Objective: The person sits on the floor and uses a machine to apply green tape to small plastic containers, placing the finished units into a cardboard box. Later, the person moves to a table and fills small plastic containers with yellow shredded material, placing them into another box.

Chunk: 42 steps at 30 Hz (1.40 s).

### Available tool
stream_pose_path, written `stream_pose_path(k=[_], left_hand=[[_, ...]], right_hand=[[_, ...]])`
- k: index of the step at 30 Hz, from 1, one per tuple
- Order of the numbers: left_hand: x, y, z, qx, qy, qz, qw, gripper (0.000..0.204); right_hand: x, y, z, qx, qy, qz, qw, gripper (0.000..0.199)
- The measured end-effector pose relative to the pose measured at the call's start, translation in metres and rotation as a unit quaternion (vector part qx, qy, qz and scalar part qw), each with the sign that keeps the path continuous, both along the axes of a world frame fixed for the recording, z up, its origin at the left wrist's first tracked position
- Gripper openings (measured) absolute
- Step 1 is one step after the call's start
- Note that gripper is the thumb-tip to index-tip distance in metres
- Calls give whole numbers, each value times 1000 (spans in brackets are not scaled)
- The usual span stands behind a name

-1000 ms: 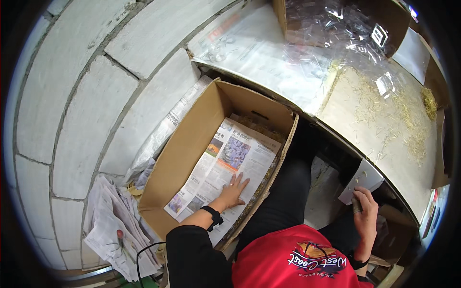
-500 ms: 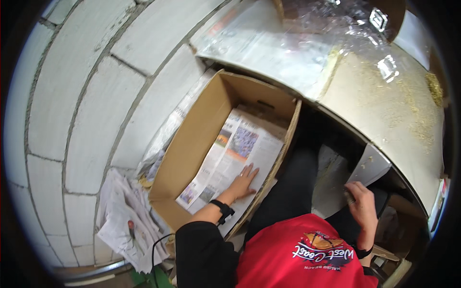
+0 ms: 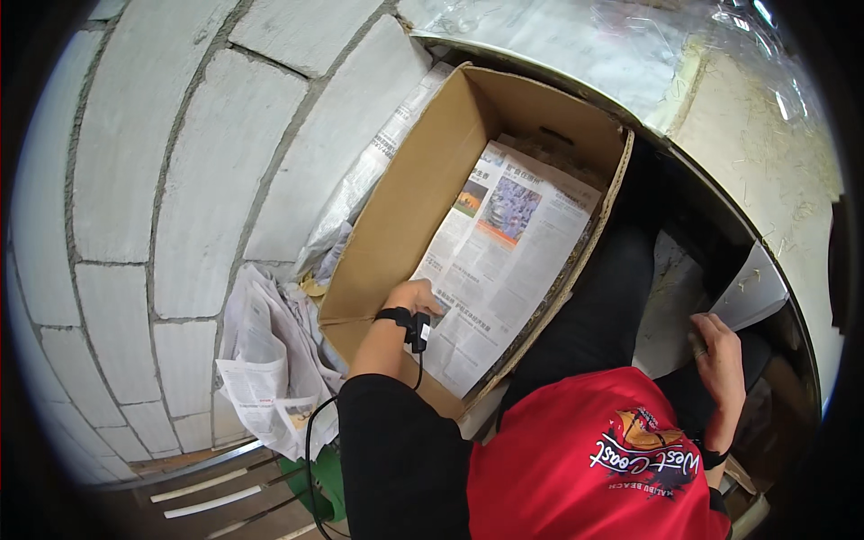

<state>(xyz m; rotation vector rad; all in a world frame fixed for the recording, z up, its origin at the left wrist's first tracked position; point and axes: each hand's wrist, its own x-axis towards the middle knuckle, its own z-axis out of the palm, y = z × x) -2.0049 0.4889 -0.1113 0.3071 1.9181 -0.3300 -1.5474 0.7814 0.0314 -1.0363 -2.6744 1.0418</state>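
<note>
A newspaper sheet [image 3: 517, 279] lies flat along the bottom of a long, open cardboard box [image 3: 400, 202]. My left hand [image 3: 417, 297] is inside the box at the sheet's near left edge. Its fingers are bent over that edge and look closed on the paper, with the tips partly hidden. A dark strap with a small black device and a cable is on that wrist. Over my right thigh is my right hand [image 3: 720, 355], away from the box, its fingers curled inward. Something small and dark shows at its fingertips, too unclear to name.
Crumpled newspapers [image 3: 270, 360] are heaped left of the box, by a white block wall [image 3: 211, 171]. A table [image 3: 756, 144] with plastic wrapping and straw-like bits stands beyond the box. A white flap [image 3: 754, 290] hangs near my right hand; something green [image 3: 319, 490] lies below.
My left hand has gone from lying spread on the middle of the newspaper to its near left edge, fingers now bent. The view has shifted; my right hand stays over my thigh.
</note>
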Motion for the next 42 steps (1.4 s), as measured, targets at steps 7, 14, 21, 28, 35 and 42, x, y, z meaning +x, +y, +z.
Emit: stream_pose_path(k=[7,14,21,28,35,42], left_hand=[[58,36,-33,135,76,-138,978,49],[64,38,-28,62,-52,-149,986,42],[98,25,-55,-21,-205,-180,962,37],[66,37,-46,94,-170,-214,957,39],[91,200,157,532,-6,-79,843,26],[223,341,194,734,119,-282,606,31]], right_hand=[[-4,1,-2,-8,-52,9,999,27],[-11,-3,-11,-6,-58,36,998,26],[3,0,-22,43,-68,45,996,24],[40,27,-4,89,76,-17,993,24],[99,76,20,286,163,-282,901,21],[101,79,28,313,207,-272,886,19]])
